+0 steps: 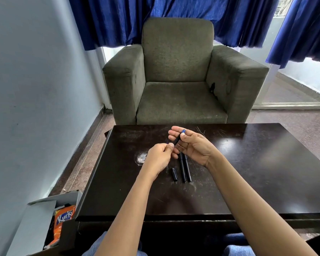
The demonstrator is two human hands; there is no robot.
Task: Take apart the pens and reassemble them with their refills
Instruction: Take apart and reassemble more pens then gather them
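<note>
My right hand [193, 145] holds a black pen barrel [177, 139] with a blue end, tilted above the dark table [248, 163]. My left hand [160, 157] pinches the barrel's lower end, where a small blue part shows between thumb and finger. Below the hands, two black pens [185, 169] lie side by side on the table, pointing away from me. A short black cap [174, 174] lies just to their left.
A grey-green armchair [179, 74] stands beyond the table's far edge. An open cardboard box [44, 224] with an orange snack packet [61, 224] sits on the floor at the table's near-left corner. A wall runs along the left.
</note>
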